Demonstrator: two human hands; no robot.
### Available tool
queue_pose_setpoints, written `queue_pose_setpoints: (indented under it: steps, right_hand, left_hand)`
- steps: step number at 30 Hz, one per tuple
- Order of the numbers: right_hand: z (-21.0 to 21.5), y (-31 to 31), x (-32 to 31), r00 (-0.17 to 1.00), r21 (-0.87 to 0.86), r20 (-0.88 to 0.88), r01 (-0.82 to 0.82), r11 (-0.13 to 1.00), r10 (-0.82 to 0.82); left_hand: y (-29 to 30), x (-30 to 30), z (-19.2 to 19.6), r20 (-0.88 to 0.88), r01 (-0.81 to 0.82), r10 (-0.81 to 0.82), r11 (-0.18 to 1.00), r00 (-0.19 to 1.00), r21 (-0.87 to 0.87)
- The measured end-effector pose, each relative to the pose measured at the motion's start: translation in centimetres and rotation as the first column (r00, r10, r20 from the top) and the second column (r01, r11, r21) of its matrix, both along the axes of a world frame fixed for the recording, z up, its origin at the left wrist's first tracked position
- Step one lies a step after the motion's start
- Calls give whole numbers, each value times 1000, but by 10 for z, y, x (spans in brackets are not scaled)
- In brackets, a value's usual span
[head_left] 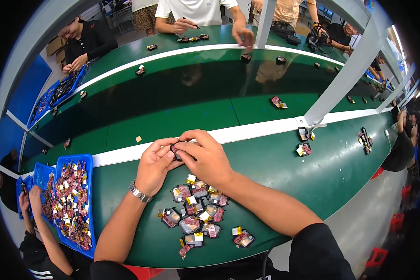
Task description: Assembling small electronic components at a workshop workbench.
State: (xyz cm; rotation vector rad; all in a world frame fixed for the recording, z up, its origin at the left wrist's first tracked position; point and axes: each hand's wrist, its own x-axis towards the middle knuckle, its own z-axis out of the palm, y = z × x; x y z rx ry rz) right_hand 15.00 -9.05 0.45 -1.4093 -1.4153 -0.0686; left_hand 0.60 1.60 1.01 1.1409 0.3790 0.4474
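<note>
Above the green table, my left hand (155,164) and my right hand (205,156) meet around one small black-framed electronic module (176,150). Fingers of both hands are closed on it and cover most of it. A metal-band watch sits on my left wrist. Just below my hands lies a cluster of similar modules (190,225), dark housings with red circuit boards and white-and-yellow battery pieces. One more module (243,237) rests apart, to the right of the cluster.
A blue tray (91,205) full of red boards with batteries stands at left, beside another person's arms. Beyond a white rail (247,132) runs a green conveyor belt (172,119) carrying scattered modules. A grey post (340,70) rises at right. Several people work around the line.
</note>
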Motion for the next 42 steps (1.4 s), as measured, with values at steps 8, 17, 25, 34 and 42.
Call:
queue_pose_setpoints:
  steps: [8,17,25,34,42]
  right_hand:
    - [7,-1,3,989,-7,115,96,995,-95]
    - [12,14,-14,948,-30,317,38,999,-27]
    - [3,71,68,953,-346,192,291,892,-237]
    - [3,-9,14,989,-213,95,135,968,-117]
    - [4,2,29,996,-163,8,90,983,-90]
  left_hand:
    - [-1,8,-5,99,35,-32,999,995,-29]
    - [17,-2,-19,142,41,-27,994,989,-99]
    - [61,-25,14,-60,-365,530,657,846,660]
    - [239,-167,47,-317,49,947,314,59,948]
    - [254,-160,35,-490,80,862,501,-127,862]
